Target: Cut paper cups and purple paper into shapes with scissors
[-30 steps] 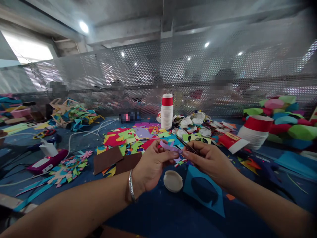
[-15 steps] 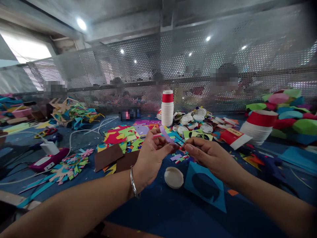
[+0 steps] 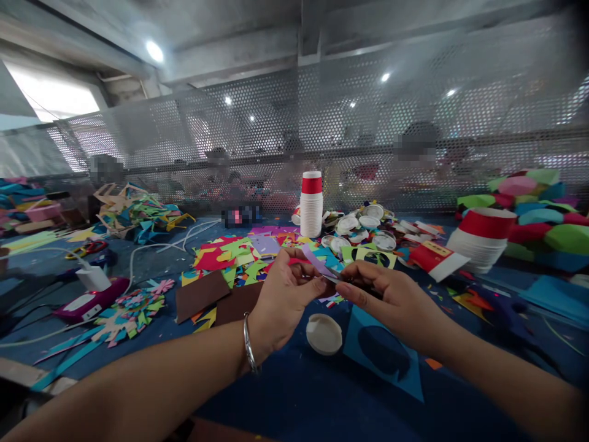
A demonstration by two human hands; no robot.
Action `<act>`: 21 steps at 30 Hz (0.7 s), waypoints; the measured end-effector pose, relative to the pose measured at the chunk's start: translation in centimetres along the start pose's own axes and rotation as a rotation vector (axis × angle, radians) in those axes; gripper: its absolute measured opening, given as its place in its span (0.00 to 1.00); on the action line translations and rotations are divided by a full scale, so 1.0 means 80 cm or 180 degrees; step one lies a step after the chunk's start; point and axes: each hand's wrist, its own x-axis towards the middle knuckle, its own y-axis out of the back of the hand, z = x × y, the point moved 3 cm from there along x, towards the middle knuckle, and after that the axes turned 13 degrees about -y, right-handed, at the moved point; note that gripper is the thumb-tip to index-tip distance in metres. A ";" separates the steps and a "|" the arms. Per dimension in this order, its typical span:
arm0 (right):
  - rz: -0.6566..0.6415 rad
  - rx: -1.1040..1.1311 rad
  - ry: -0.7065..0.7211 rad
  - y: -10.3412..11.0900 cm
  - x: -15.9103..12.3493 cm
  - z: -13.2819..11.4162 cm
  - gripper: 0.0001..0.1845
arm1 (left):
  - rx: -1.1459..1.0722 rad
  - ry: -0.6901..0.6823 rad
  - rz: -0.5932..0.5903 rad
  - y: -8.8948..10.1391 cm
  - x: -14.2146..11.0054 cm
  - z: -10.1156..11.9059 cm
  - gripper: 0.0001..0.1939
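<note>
My left hand [image 3: 283, 291] is closed, pinching a narrow piece of purple paper [image 3: 313, 260] between thumb and fingers. Close against it, my right hand [image 3: 389, 298] is wrapped round scissors [image 3: 335, 273]; their dark blades meet the paper, and the handles are mostly hidden by my fingers. Below the hands lies a round whitish lid-like disc [image 3: 324, 334] on the blue table [image 3: 276, 393]. Beside it, under my right hand, is a blue sheet of paper [image 3: 411, 371] with a round hole cut in it.
Paper cups [image 3: 311, 215] stand stacked behind the hands, with a pile of round white pieces [image 3: 370, 222] beside them. Another cup stack [image 3: 481, 239] leans at right. Brown card [image 3: 202, 296], coloured scraps and a purple power strip [image 3: 92, 301] with cables lie left. A glue gun [image 3: 510, 307] lies right.
The scissors have come up against the purple paper, and the paper has tilted. My right hand has shifted slightly left and down, its fingers more closed. The table things stay put.
</note>
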 end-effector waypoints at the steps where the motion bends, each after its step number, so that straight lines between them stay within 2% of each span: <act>1: 0.0013 -0.0024 0.0014 0.000 0.000 -0.001 0.15 | 0.0050 -0.0020 0.0010 0.000 0.000 0.000 0.24; 4: 0.0066 -0.0132 0.0056 0.000 -0.002 -0.004 0.16 | 0.0129 -0.0014 0.0009 0.000 -0.001 0.001 0.23; 11: 0.0045 -0.0364 0.0071 -0.001 -0.003 -0.004 0.16 | -0.0105 0.0320 -0.0040 -0.002 -0.004 0.000 0.23; 21: 0.0257 -0.0503 0.0133 0.003 -0.008 -0.013 0.16 | -0.0247 0.0370 -0.0046 -0.006 -0.005 0.003 0.22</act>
